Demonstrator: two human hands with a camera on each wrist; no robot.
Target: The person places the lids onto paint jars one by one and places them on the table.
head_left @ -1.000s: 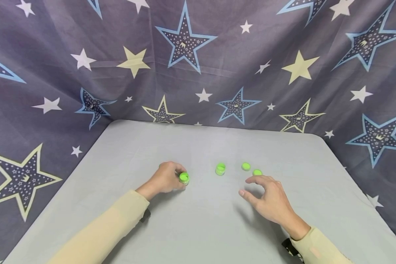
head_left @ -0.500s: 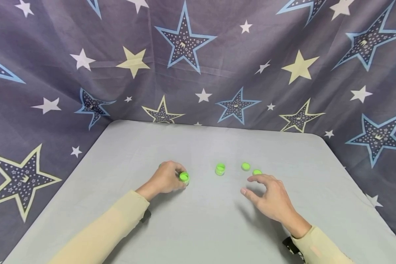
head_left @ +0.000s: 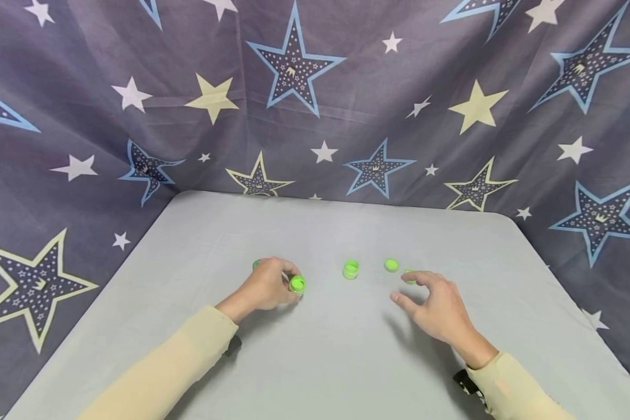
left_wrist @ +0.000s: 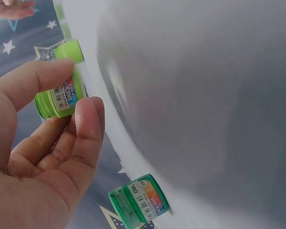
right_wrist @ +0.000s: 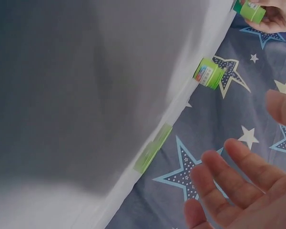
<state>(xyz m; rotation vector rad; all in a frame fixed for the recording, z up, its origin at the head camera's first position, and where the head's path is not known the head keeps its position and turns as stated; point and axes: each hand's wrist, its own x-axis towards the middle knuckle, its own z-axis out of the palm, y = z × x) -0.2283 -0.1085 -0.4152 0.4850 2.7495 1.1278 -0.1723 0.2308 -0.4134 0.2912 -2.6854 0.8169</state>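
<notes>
My left hand (head_left: 289,286) pinches a small light green jar (head_left: 297,284) between thumb and fingers (left_wrist: 88,112), low over the grey table (head_left: 315,350); its label shows on the jar (left_wrist: 57,98) in the left wrist view. A darker green jar (head_left: 256,264) (left_wrist: 139,200) stands just behind that hand. A second light green jar (head_left: 350,269) (right_wrist: 209,73) stands at mid-table. A loose green lid (head_left: 391,265) lies right of it. My right hand (head_left: 406,286) hovers with fingers (right_wrist: 238,176) spread, its fingertips partly covering another green lid (head_left: 409,274).
A dark star-patterned cloth (head_left: 315,105) hangs close behind and along both sides of the table. The table's far edge (head_left: 346,201) meets the cloth. Cream sleeves (head_left: 152,373) cover both forearms.
The right hand has moved forward and right, so its fingers now cover the nearer lid. The left hand has shifted its jar slightly right, uncovering the darker jar behind it.
</notes>
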